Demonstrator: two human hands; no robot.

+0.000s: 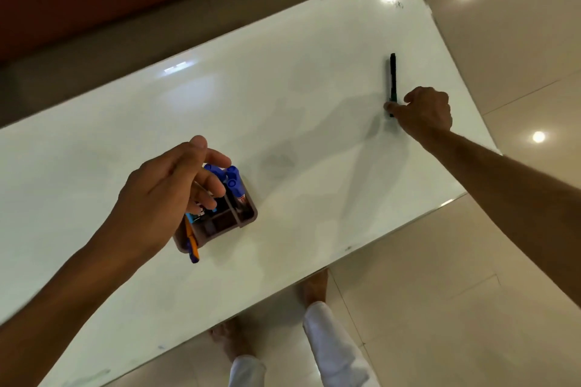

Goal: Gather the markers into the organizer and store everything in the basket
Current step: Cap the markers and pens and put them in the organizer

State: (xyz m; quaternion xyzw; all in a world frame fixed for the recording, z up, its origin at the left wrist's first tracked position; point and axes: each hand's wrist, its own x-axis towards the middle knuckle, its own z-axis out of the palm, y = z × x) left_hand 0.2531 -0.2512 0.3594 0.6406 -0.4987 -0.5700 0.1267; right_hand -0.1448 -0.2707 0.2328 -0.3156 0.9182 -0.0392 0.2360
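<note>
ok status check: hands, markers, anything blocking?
Right hand pinching black marker on table. Left hand open over organizer, blue markers inside. Nothing blocking. Basket not in view.

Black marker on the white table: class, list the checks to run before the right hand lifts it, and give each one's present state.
1. Right hand fingertips touch the slim black marker at its near end: ok.
2. Firm pinch on it: cannot tell.
3. Marker lies flat on the glossy white table: ok.
4. Brown plastic compartment organizer has a free slot: ok.
5. Left hand is clear of the organizer's top: not ok, it hovers over it.
6. Basket in view: not ok.
</note>
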